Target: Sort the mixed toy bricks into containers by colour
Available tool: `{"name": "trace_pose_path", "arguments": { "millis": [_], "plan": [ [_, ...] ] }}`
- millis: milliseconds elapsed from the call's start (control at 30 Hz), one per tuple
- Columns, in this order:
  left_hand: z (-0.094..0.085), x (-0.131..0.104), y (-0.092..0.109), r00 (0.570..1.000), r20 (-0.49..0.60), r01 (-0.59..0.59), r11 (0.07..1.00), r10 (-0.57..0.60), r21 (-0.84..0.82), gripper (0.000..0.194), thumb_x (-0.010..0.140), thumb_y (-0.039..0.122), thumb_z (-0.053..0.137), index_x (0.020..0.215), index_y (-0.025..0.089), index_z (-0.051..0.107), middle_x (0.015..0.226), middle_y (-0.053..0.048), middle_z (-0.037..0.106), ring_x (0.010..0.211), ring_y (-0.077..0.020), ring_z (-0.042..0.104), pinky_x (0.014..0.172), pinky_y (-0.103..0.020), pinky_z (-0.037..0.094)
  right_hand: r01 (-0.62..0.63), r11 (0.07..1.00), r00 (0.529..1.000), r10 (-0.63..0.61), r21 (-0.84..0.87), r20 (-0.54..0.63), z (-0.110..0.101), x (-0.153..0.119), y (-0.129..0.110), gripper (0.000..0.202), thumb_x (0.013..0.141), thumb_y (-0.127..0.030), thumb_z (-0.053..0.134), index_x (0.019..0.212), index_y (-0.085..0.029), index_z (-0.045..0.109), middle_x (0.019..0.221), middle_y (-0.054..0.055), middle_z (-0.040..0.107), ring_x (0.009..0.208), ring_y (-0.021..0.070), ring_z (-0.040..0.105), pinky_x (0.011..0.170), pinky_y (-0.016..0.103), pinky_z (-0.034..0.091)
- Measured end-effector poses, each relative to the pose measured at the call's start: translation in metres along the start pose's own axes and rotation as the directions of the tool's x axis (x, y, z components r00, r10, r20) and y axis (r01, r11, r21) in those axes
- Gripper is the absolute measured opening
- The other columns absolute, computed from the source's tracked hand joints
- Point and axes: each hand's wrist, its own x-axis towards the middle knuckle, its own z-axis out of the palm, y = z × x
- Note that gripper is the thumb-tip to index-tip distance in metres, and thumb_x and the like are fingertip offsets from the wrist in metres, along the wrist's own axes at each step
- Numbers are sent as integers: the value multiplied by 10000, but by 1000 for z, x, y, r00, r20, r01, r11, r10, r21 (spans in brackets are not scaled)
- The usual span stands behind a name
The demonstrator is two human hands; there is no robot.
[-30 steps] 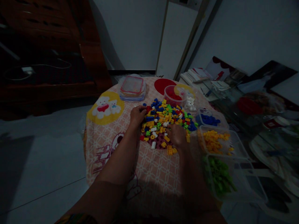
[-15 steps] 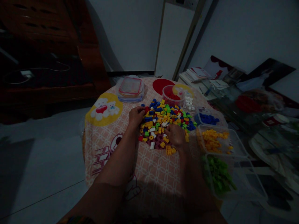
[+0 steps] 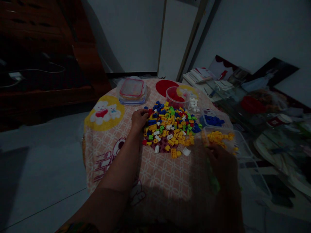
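Observation:
A mixed pile of toy building bricks [image 3: 170, 124] in yellow, blue, green, red and white lies on the cloth-covered table. At its left edge rests my left hand [image 3: 139, 119], fingers curled together beside red and blue bricks; what they hold, if anything, is hidden. My right hand [image 3: 221, 158] is off the pile, over the near side of the box of yellow bricks [image 3: 220, 138]. Its fingers are pinched, dark and smeared, and what is in them cannot be made out. Below it, the green bricks [image 3: 213, 183] are mostly covered by the hand and wrist.
Behind the pile stand a round tub [image 3: 176, 100] with red bricks and a heap of white bricks [image 3: 193, 105]. A box of blue bricks [image 3: 213, 120] is at the right. Stacked lidded containers [image 3: 132, 91] sit back left. Beyond, a glass table [image 3: 233, 100] carries papers.
My right hand has moved from the pile to the right, over the boxes. A white piece at the pile's near edge now shows. My left hand stays by the pile.

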Motion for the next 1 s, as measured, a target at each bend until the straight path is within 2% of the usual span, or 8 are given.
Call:
{"name": "trace_pose_path", "arguments": {
  "millis": [167,267,367,467,533,700,867,1000],
  "plan": [
    [1,-1,1,1000,4,-3,1000,3,0,300,802,234,644,1020,225,849,1005,-34,834,969,-227,751,892,-310,547,-191,961,981,195,-199,1,-33,-8,60,304,854,-487,576,892,-258,772,730,82,747,641,270,639,591,344,354],
    [0,-2,3,1000,2,-6,1000,6,2,297,795,232,648,1013,229,849,1000,-35,834,965,-229,750,888,-312,549,-199,961,980,199,-190,-21,-35,-8,65,326,860,-512,582,910,-259,781,734,83,752,651,277,652,598,349,368],
    [-1,-4,4,1000,6,-16,1000,16,-11,315,792,235,644,1030,220,849,1020,-41,834,966,-231,750,902,-317,555,-60,997,998,58,-54,-36,-16,-8,35,353,897,-494,557,965,-235,788,800,88,777,739,270,698,657,338,422],
    [-2,-4,3,1000,-5,-23,999,23,-25,322,780,236,649,1031,215,850,1030,-42,835,995,-240,748,923,-324,559,117,992,991,-119,41,58,12,-3,-11,298,939,-376,538,948,-217,791,874,89,799,800,234,718,722,311,442],
    [-2,-3,1,1000,-1,-23,999,23,-28,323,771,250,662,1031,221,850,1027,-42,834,1008,-245,746,929,-330,559,227,972,959,-234,62,158,29,4,-43,278,966,-303,529,963,-210,791,915,86,806,874,220,729,766,292,442],
    [2,-2,-3,1000,15,-1,998,2,-62,363,777,260,640,1073,213,845,1053,-49,827,995,-234,746,908,-323,560,372,923,868,-383,95,317,58,28,-109,303,1047,-289,505,1085,-220,798,1073,73,821,970,207,744,798,269,453],
    [4,-2,-3,1000,3,11,998,-11,-59,365,772,237,631,1064,205,847,1032,-49,827,974,-233,746,901,-329,557,477,879,828,-438,-26,350,85,53,-154,376,1091,-264,429,1247,-231,769,1176,106,811,1103,248,744,882,301,496],
    [3,-2,-2,1000,11,-8,999,9,-43,368,780,248,631,1075,199,846,1045,-54,827,994,-233,742,907,-326,551,505,851,812,-411,-145,414,95,59,-169,401,1073,-198,427,1319,-219,742,1204,146,796,1145,280,741,904,337,530]
  ]
}}
